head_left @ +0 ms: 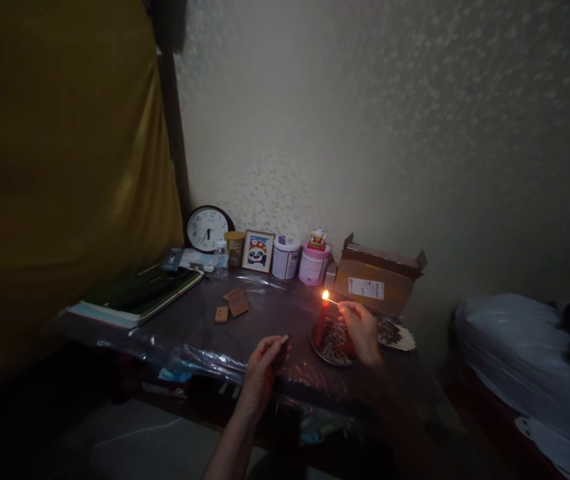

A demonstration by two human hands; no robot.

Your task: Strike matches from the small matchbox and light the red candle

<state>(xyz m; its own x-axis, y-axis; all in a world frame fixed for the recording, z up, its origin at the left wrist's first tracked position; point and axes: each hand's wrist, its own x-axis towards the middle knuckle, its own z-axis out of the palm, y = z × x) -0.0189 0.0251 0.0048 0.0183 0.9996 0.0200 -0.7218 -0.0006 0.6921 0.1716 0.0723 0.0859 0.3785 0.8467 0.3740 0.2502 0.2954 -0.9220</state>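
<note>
My right hand pinches a thin match, its tip at the flame on top of a red candle. The candle stands upright on a round metal plate strewn with dark and pale bits. Whether the flame sits on the match, the wick or both, I cannot tell. Lower and to the left, my left hand is closed on a small matchbox, mostly hidden by the fingers. Several flat brown matchboxes lie on the dark table beyond that hand.
Behind the candle stands an open cardboard box. Along the wall are a clock, a framed panda picture, a white tin and a pink tin topped by a figurine. Pale sticks lie on another plate at right; books at left.
</note>
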